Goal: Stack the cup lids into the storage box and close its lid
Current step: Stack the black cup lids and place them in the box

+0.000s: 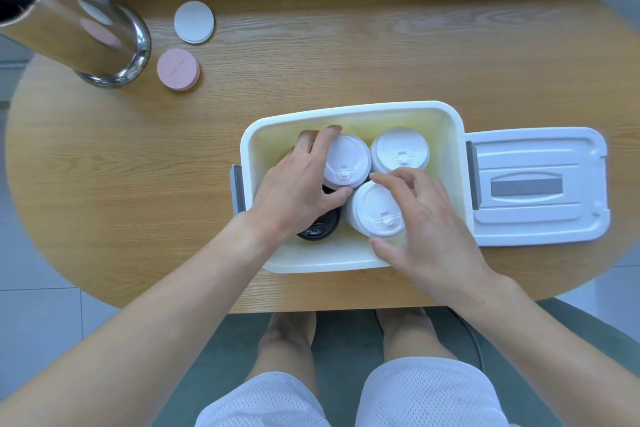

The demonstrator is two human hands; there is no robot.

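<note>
- The right hand [436,239] was curled around the near-right stack of white lids [375,210], thumb at its near side and fingers over the top, probably to seat it upright.
- The left hand [298,184] was clamped on the far-left stack of white lids [346,159], thumb near, fingers reaching round behind; a black lid [317,227] was partly hidden beneath the wrist.
- A third white stack [400,149] was left untouched by the far right wall.
- All stacks were contained in the storage box [349,262], a smooth cream tub with rounded corners, set toward the table's near edge.
- The box's lid [540,187], ribbed white plastic with a grey handle, was laid flat just beside the box's right wall, so closing was judged undone.
- Near the far left corner of the wood-grain table [173,184], a pink disc [178,69], a white disc [194,21] and a shiny metal cylinder [97,42] were seen.
</note>
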